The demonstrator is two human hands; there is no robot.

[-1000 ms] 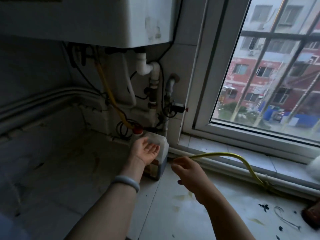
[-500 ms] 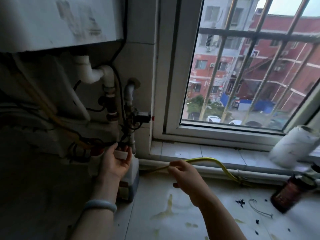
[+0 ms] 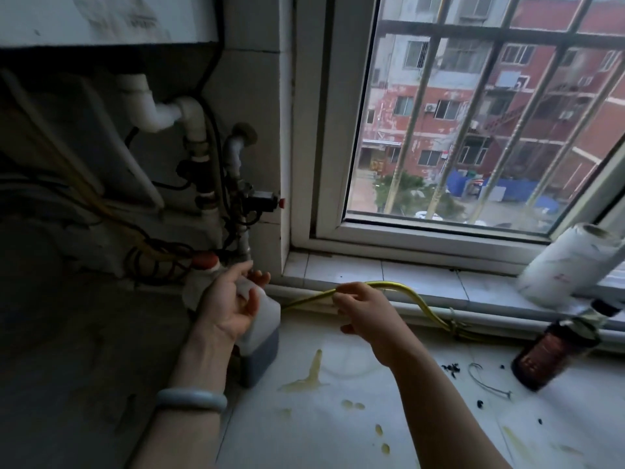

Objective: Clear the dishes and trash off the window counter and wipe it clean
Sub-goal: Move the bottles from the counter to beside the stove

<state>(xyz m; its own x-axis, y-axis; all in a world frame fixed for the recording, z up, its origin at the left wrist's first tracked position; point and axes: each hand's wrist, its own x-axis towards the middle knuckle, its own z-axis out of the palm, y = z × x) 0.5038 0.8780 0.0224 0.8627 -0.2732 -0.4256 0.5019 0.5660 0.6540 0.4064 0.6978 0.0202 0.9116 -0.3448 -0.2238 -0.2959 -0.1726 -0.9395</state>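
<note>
At the left, against the wall under the pipes [image 3: 189,130], a white plastic jug [image 3: 265,316] with a red cap [image 3: 204,260] stands on the counter [image 3: 338,434]; a dark liquid fills only its lowest part. The left hand [image 3: 230,302], a pale bangle [image 3: 191,399] on its wrist, has its fingers curled round the top of the jug, palm turned up. Just right of it the right hand [image 3: 365,313] is closed on a yellow hose [image 3: 406,286], pinching it where it arches above the foot of the sill [image 3: 422,282]. Far right, a brown bottle [image 3: 548,353] stands on the counter, its neck slanting right; what it holds cannot be told through the dark glass. Above it a white paper roll [image 3: 564,272] leans on the sill against the window frame. The pale counter carries yellowish spills [image 3: 304,377], dark crumbs [image 3: 451,367] and a loop of thin wire [image 3: 487,384]. A white appliance [image 3: 101,15] hangs top left; through the barred window [image 3: 473,130] red brick buildings show.
</note>
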